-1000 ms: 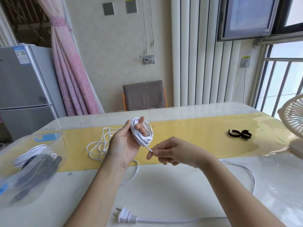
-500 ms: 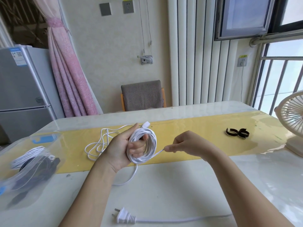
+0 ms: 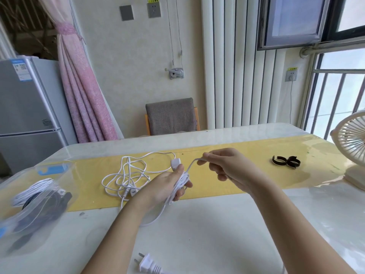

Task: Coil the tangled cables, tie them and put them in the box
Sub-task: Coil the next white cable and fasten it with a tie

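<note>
**White cable [image 3: 182, 179] partly coiled, partly tangled**

Head camera, looking down at a white table [image 3: 197, 238]. We hold the coiled part of the cable in our left hand [image 3: 166, 186], fingers curled round the bundled loops, thumb just below a small inline switch [image 3: 175, 162]. Our right hand [image 3: 227, 167] pinches one strand that rises from the bundle, lifted just to its right. The remaining length lies in a loose tangle [image 3: 128, 177] on the yellow runner [image 3: 237, 153], behind our left wrist. A white plug [image 3: 148, 265] rests on the table at the bottom edge. At far left, a clear box [image 3: 59, 171] holds white and dark cables – blurred. Two black ties [image 3: 286, 161] lie on the runner at right, near a white fan [image 3: 351, 147].
</note>
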Demonstrator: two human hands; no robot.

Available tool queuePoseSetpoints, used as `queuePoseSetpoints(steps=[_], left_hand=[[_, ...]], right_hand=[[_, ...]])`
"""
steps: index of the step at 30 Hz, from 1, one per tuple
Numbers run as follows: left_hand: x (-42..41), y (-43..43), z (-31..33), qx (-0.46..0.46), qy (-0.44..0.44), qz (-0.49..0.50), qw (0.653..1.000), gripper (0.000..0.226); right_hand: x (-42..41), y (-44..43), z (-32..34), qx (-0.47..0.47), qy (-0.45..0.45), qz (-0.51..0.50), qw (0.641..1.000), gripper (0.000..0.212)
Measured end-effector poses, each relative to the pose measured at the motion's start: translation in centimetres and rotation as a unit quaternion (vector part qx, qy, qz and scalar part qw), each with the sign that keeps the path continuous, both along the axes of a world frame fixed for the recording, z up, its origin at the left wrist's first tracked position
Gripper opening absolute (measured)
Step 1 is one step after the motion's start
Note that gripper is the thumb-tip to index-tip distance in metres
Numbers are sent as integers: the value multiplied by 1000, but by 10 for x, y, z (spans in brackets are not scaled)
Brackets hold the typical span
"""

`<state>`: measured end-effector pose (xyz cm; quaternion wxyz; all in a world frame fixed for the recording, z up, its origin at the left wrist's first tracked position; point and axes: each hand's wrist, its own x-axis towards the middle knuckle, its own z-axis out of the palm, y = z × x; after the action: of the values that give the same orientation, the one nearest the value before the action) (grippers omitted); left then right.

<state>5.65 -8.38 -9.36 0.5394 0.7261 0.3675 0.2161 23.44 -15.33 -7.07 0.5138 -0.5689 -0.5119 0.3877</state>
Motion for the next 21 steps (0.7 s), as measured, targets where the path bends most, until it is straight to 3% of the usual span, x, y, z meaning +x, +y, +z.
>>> queuePoseSetpoints(steps=[3,9,16,21], left_hand=[[1,5,-2,-26,-41,63,997,63],[2,15,-2,-47,-162,171,971,47],[-8,23,8,-164,-379,127,902,34],[-6,17,12,-189,-422,55,885,27]], right_hand=[[-13,-2,-1,7,-25,76,997,28],[-36,-6,-4,9,-70,204,976,25],[-39,-3,-11,-37,-115,278,953,26],[-36,2,-17,-67,-116,273,953,25]])
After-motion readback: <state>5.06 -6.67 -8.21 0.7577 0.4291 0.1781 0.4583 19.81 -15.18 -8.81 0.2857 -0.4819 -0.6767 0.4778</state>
